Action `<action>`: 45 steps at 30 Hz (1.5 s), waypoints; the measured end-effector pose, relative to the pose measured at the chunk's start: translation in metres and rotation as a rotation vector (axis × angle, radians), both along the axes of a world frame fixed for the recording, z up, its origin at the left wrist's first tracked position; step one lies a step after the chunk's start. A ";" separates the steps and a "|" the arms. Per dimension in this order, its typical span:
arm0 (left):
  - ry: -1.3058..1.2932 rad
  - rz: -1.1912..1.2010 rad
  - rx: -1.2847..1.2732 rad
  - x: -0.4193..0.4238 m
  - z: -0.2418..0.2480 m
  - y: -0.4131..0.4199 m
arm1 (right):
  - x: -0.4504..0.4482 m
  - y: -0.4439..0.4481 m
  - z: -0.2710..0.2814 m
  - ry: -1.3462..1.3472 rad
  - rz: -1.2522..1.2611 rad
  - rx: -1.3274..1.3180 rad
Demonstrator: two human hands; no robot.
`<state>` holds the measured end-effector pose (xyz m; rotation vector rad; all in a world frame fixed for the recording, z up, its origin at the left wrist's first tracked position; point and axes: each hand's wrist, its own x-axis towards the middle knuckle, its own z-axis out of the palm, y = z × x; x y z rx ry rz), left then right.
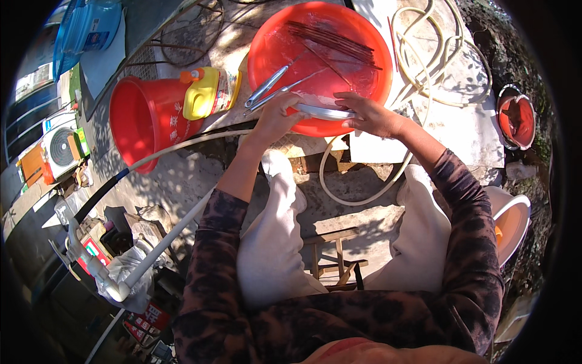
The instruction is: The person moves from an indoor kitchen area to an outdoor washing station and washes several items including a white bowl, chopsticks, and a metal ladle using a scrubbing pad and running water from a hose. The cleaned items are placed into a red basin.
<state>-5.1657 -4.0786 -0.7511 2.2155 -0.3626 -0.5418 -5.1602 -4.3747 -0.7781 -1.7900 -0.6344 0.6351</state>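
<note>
A large red plastic basin (pixel 386 68) holds water and a bundle of dark chopsticks (pixel 334 42). Over its near rim, my left hand (pixel 278 117) and my right hand (pixel 370 116) grip opposite ends of a pale, slim, curved object (pixel 325 112), seen edge-on; it may be a plate. Close to my left hand, metal tongs (pixel 268 85) and another slender metal utensil (pixel 285 89) lean on the basin's left rim. Their far ends reach into the basin.
A yellow detergent jug (pixel 200 102) and a red bucket (pixel 152 113) are at the left. A coiled pale hose (pixel 427 86) lies right of the basin and loops below it. A white pipe (pixel 168 241) crosses the lower left. A white bucket (pixel 518 227) stands right of my leg.
</note>
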 end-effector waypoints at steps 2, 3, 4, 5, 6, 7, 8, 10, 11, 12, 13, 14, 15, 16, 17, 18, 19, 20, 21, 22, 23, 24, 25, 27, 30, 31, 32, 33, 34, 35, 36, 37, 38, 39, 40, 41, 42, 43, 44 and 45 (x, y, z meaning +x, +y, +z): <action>-0.187 0.099 -0.010 -0.008 -0.005 -0.004 | -0.008 -0.002 -0.005 -0.386 0.061 -0.141; -0.202 0.225 -0.048 -0.015 -0.006 -0.011 | -0.012 -0.001 -0.005 -0.255 0.036 -0.141; -0.140 0.357 -0.050 -0.023 -0.006 -0.021 | -0.017 0.005 -0.005 -0.102 -0.015 -0.158; 0.097 0.554 -0.314 -0.031 -0.006 -0.031 | -0.025 0.010 -0.002 0.064 -0.055 -0.182; 0.426 0.749 -0.536 -0.040 -0.005 -0.043 | -0.033 0.026 0.000 0.355 -0.129 -0.181; 0.618 0.874 -0.738 -0.045 -0.005 -0.053 | -0.042 0.040 0.004 0.054 -0.143 -0.187; 0.691 0.936 -0.864 -0.049 -0.005 -0.063 | -0.046 0.058 0.003 0.054 -0.214 -0.074; 0.689 0.981 -0.791 -0.045 -0.006 -0.068 | -0.053 0.078 0.003 0.078 -0.238 0.010; 0.723 0.983 -0.761 -0.040 -0.008 -0.069 | -0.054 0.080 0.002 0.050 -0.212 0.037; 0.900 1.015 -0.782 -0.031 -0.007 -0.059 | -0.054 0.080 0.000 -0.123 -0.238 0.061; 0.891 0.980 -0.801 -0.022 -0.008 -0.050 | -0.053 0.076 -0.001 -0.084 -0.261 0.131; 0.965 0.974 -0.769 -0.015 -0.008 -0.040 | -0.051 0.070 -0.002 -0.040 -0.295 0.219; 1.022 1.021 -0.697 -0.010 -0.008 -0.032 | -0.049 0.062 -0.003 0.081 -0.279 0.104; 0.967 1.003 -0.655 -0.011 -0.010 -0.032 | -0.050 0.058 -0.003 0.109 -0.254 0.005; 0.955 0.950 -0.669 -0.012 -0.012 -0.031 | -0.049 0.055 -0.002 0.081 -0.220 -0.018; 0.887 0.953 -0.643 -0.015 -0.014 -0.035 | -0.049 0.056 -0.003 -0.097 -0.172 -0.089; 0.845 0.979 -0.595 -0.021 -0.017 -0.040 | -0.049 0.056 -0.002 -0.187 -0.085 -0.238; 0.826 0.981 -0.587 -0.027 -0.020 -0.047 | -0.047 0.061 -0.003 -0.201 -0.125 -0.047; 0.749 1.045 -0.528 -0.034 -0.024 -0.059 | -0.045 0.068 -0.005 0.016 -0.132 0.074; 0.711 1.060 -0.562 -0.036 -0.026 -0.057 | -0.041 0.071 -0.008 0.208 -0.073 0.036; 0.747 1.077 -0.575 -0.038 -0.029 -0.058 | -0.033 0.077 -0.014 0.315 -0.018 0.145; 0.768 1.046 -0.585 -0.040 -0.032 -0.058 | -0.028 0.080 -0.019 0.235 -0.049 -0.050; 0.783 1.047 -0.562 -0.037 -0.034 -0.053 | -0.026 0.084 -0.025 0.163 -0.057 -0.235; 0.823 0.992 -0.515 -0.031 -0.039 -0.043 | 0.003 0.072 -0.041 0.323 0.144 -0.395; 0.863 0.835 -0.424 -0.015 -0.047 -0.031 | 0.019 0.088 -0.055 0.185 0.017 -0.267; 0.772 0.816 -0.211 -0.011 -0.050 -0.029 | 0.020 0.095 -0.058 0.160 -0.002 -0.166; 0.723 0.763 -0.044 -0.003 -0.052 -0.025 | 0.020 0.099 -0.060 0.118 -0.022 -0.033; 0.655 0.703 0.110 0.003 -0.054 -0.023 | 0.018 0.104 -0.061 0.096 -0.002 -0.016; 0.571 0.668 0.176 0.005 -0.055 -0.022 | 0.013 0.105 -0.062 0.068 0.012 0.030; 0.462 0.539 0.280 0.009 -0.054 -0.020 | 0.008 0.104 -0.062 0.031 0.058 0.097; 0.359 0.436 0.417 0.009 -0.052 -0.020 | 0.003 0.101 -0.062 -0.056 0.008 0.067; 0.260 0.349 0.573 0.011 -0.048 -0.017 | -0.001 0.093 -0.061 -0.144 -0.007 0.060; 0.516 0.416 0.413 0.009 -0.043 -0.016 | -0.005 0.083 -0.061 -0.226 -0.021 0.053; 0.341 0.363 0.483 0.008 -0.037 -0.014 | -0.006 0.074 -0.060 -0.119 -0.047 -0.050; 0.169 0.307 0.553 0.008 -0.030 -0.011 | -0.010 0.067 -0.058 0.104 -0.144 -0.030; 0.007 0.236 0.621 0.009 -0.022 -0.008 | -0.010 0.060 -0.056 0.243 -0.186 -0.111; -0.216 0.210 0.646 0.012 -0.015 -0.003 | -0.010 0.055 -0.054 0.217 -0.173 -0.209; -0.422 0.167 0.667 0.016 -0.008 0.002 | -0.008 0.052 -0.052 0.066 -0.103 -0.334; -0.631 0.122 0.681 0.022 -0.003 0.008 | -0.007 0.052 -0.050 -0.089 -0.033 -0.458; -0.841 0.079 0.689 0.028 0.001 0.013 | -0.005 0.053 -0.048 -0.077 -0.064 -0.484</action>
